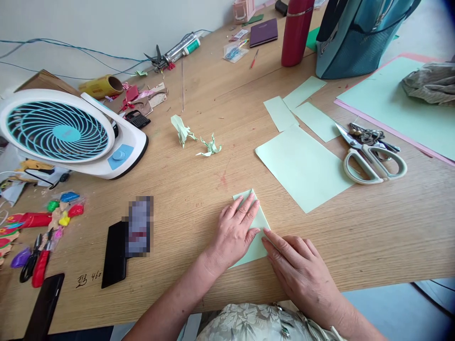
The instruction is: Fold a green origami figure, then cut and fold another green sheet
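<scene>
A folded sheet of pale green paper (pixel 261 253) lies on the table close to my body, with a straight creased edge along its right side. My left hand (pixel 234 229) rests flat on it, fingers spread toward its upper corner. At the right edge, my right hand (pixel 302 265) has its fingers bent and drawn together, the tips pressed on the paper's border. Beyond my hands, a larger pale green sheet (pixel 302 166) lies flat with smaller cut pieces (pixel 318 121) behind it. Two folded paper figures, one winged (pixel 182 129) and one smaller (pixel 210 148), stand further off.
White-handled scissors (pixel 373 163) and keys (pixel 369 135) lie at right. A fan (pixel 67 132), a black phone (pixel 114 253) and red-handled pliers (pixel 41 260) occupy the left. At the back stand a red bottle (pixel 296 33) and a teal bag (pixel 351 47).
</scene>
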The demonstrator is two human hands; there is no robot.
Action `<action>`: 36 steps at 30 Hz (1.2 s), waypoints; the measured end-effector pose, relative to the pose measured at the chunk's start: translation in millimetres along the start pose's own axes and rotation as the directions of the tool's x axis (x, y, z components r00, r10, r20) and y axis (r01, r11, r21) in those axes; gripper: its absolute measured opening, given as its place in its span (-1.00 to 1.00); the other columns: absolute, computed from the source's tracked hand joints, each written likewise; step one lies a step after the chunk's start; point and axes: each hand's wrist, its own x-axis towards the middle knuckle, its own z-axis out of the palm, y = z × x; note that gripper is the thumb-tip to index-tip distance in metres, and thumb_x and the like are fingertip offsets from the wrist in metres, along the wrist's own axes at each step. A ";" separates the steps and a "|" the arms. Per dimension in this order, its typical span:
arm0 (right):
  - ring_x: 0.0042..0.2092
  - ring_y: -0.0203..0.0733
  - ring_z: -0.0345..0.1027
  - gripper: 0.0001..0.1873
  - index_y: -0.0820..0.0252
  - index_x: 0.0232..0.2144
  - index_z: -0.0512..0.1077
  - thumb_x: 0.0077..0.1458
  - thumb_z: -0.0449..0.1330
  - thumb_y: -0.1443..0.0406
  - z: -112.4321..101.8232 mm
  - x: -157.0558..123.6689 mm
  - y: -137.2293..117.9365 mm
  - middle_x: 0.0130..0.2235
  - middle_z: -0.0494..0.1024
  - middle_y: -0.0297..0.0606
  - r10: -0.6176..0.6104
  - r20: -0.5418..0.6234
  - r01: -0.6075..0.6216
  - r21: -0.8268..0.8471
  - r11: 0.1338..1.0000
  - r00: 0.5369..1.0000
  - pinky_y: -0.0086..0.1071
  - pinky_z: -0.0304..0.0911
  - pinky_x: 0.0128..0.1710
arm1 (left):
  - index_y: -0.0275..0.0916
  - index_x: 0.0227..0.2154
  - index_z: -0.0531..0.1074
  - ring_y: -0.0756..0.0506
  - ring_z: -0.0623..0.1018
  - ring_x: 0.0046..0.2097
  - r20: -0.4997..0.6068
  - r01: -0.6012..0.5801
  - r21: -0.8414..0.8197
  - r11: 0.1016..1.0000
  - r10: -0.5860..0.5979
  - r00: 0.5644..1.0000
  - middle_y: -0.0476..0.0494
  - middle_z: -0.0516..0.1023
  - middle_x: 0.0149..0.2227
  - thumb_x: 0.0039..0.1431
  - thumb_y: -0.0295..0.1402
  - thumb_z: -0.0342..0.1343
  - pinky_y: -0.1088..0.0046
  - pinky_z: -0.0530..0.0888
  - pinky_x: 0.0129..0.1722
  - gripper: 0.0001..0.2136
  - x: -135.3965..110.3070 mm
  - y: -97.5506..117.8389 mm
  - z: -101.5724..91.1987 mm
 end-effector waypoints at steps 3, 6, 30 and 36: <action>-0.05 0.02 0.29 -0.65 0.45 0.05 0.43 0.30 0.01 0.46 -3.3 -5.3 2.4 0.23 0.38 0.02 -0.041 0.025 0.040 0.027 0.999 0.999 -0.16 0.19 -0.21 | -0.29 0.32 0.12 -0.26 0.20 0.33 0.004 -0.007 0.021 1.000 0.007 1.000 -0.16 0.09 0.39 0.38 -0.08 -0.15 0.19 0.29 0.15 -0.44 1.1 0.4 -1.2; 0.04 0.06 0.29 -0.63 0.48 0.08 0.40 0.29 -0.01 0.47 -4.9 -11.8 4.9 0.24 0.36 0.04 -0.068 0.042 0.066 0.058 0.996 0.997 -0.14 0.21 -0.17 | -0.29 0.32 0.13 -0.26 0.20 0.32 0.015 -0.001 0.021 1.000 0.001 1.000 -0.17 0.10 0.38 0.38 -0.08 -0.15 0.18 0.28 0.16 -0.44 1.8 1.2 -3.1; 0.01 0.03 0.34 -0.63 0.45 0.02 0.45 0.24 -0.01 0.50 -6.6 -26.3 10.0 0.17 0.45 0.03 -0.088 -0.009 0.088 0.076 0.993 0.996 -0.18 0.25 -0.22 | -0.40 0.27 0.16 -0.31 0.28 0.24 0.011 0.187 -0.107 0.976 -0.187 0.982 -0.31 0.23 0.32 0.15 0.05 0.13 0.09 0.27 0.19 -0.22 15.6 20.5 -13.0; 0.00 0.02 0.35 -0.62 0.43 0.04 0.44 0.25 -0.02 0.50 -5.6 -26.0 10.9 0.15 0.47 0.03 -0.089 -0.042 0.093 0.091 0.992 0.995 -0.16 0.26 -0.20 | -0.39 0.25 0.18 -0.31 0.32 0.19 0.020 0.207 -0.126 0.970 -0.207 0.978 -0.34 0.28 0.28 0.10 0.04 0.18 0.09 0.30 0.16 -0.22 19.1 19.9 -14.2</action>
